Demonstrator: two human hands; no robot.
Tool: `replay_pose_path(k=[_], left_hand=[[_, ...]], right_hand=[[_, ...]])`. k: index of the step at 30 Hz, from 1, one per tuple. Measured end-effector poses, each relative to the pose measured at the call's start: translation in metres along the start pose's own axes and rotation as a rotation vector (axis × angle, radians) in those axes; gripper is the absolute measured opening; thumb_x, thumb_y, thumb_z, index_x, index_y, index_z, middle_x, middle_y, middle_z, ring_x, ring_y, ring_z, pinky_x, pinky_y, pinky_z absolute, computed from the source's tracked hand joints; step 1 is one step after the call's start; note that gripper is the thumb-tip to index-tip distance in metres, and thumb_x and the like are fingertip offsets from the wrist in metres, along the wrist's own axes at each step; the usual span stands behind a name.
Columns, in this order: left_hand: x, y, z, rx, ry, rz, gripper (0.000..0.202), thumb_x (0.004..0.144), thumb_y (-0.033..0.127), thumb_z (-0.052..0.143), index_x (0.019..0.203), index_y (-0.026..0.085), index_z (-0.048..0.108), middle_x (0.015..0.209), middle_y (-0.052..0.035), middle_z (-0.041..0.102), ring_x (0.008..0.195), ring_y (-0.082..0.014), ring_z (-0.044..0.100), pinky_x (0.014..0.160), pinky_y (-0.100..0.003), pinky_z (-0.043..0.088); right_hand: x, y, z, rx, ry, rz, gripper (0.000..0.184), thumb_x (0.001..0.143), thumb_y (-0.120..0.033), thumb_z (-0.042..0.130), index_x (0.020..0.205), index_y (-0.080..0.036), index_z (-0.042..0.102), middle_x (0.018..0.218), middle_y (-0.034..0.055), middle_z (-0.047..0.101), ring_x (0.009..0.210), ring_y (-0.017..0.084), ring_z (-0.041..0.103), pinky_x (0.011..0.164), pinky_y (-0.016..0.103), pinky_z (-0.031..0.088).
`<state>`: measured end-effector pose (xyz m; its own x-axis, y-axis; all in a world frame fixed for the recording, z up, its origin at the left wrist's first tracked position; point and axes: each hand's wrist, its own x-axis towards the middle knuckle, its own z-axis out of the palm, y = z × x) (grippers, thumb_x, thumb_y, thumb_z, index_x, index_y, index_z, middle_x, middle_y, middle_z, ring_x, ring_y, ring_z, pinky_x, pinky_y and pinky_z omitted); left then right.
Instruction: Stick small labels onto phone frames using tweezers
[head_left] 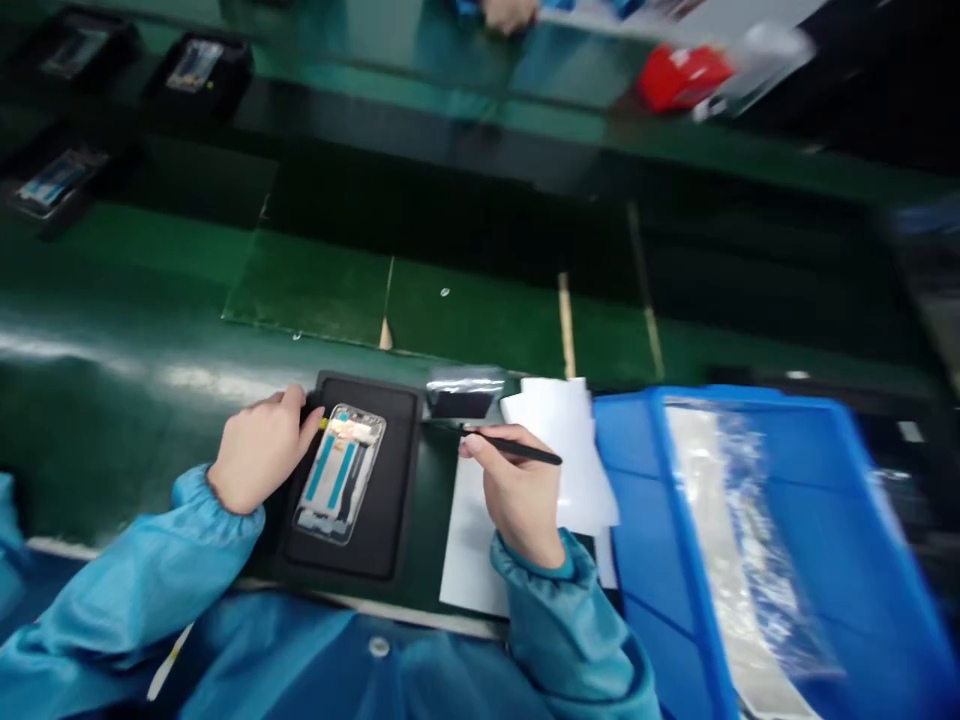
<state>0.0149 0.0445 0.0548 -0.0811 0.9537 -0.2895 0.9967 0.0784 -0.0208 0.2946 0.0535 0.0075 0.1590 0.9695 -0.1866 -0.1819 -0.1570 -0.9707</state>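
Your right hand [517, 490] pinches a black pen [521, 449] narrowly. Your left hand [262, 450] touches a phone frame [341, 472]; you cannot tell its grip.

Glare streaking along the green bench [112, 350] at left; left hand [262, 450] and right hand [517, 490] fairly sharp; motion blur smearing the right edge.

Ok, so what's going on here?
A person in a blue smock is working at a green bench. Their left hand touches the edge of a smartphone frame lying in a black tray. Their right hand holds a black pen over white paper, beside a blue plastic bin.
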Motion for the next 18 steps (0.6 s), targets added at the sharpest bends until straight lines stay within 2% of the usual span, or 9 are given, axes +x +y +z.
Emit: replay_pose_path(k=[2, 4, 9, 13, 18], left_hand=[[-0.019, -0.011, 0.014, -0.045, -0.149, -0.040, 0.029, 0.100, 0.044, 0.039, 0.103, 0.021, 0.056, 0.076, -0.0039, 0.071, 0.068, -0.0278, 0.070, 0.057, -0.031, 0.041], [-0.033, -0.013, 0.026, -0.145, -0.212, -0.042, 0.025, 0.099, 0.042, 0.041, 0.107, 0.022, 0.054, 0.074, -0.0016, 0.071, 0.070, -0.0274, 0.071, 0.059, -0.031, 0.042], [-0.051, 0.002, 0.040, -0.365, -0.207, -0.056, 0.025, 0.094, 0.039, 0.052, 0.112, 0.022, 0.047, 0.070, 0.0038, 0.068, 0.066, -0.0237, 0.070, 0.058, -0.030, 0.043], [-0.059, 0.002, 0.040, -0.465, -0.202, -0.002, 0.035, 0.089, 0.033, 0.060, 0.117, 0.023, 0.042, 0.071, 0.0065, 0.064, 0.060, -0.0190, 0.066, 0.055, -0.028, 0.042], [-0.066, -0.002, 0.039, -0.512, -0.184, 0.079, 0.048, 0.083, 0.028, 0.068, 0.121, 0.022, 0.040, 0.079, 0.0053, 0.061, 0.063, -0.0157, 0.064, 0.054, -0.025, 0.043]], right_hand=[[-0.010, 0.003, 0.012, 0.004, -0.055, 0.093, 0.023, 0.066, -0.027, 0.093, 0.079, -0.021, 0.074, 0.073, 0.0007, 0.076, 0.059, 0.015, 0.072, 0.060, 0.026, 0.060], [-0.017, 0.005, 0.027, -0.027, -0.095, 0.163, 0.022, 0.067, -0.027, 0.092, 0.079, -0.021, 0.075, 0.074, 0.0012, 0.076, 0.059, 0.016, 0.072, 0.060, 0.026, 0.061], [-0.025, 0.012, 0.053, -0.138, -0.140, 0.227, 0.022, 0.068, -0.029, 0.092, 0.080, -0.021, 0.075, 0.071, 0.0010, 0.075, 0.060, 0.016, 0.072, 0.059, 0.024, 0.060], [-0.029, 0.012, 0.055, -0.259, -0.109, 0.205, 0.023, 0.068, -0.031, 0.092, 0.081, -0.020, 0.076, 0.075, 0.0029, 0.076, 0.064, 0.018, 0.073, 0.061, 0.027, 0.061], [-0.036, 0.001, 0.055, -0.356, -0.119, 0.230, 0.022, 0.069, -0.033, 0.091, 0.079, -0.021, 0.076, 0.072, 0.0025, 0.075, 0.063, 0.019, 0.072, 0.059, 0.029, 0.061]])
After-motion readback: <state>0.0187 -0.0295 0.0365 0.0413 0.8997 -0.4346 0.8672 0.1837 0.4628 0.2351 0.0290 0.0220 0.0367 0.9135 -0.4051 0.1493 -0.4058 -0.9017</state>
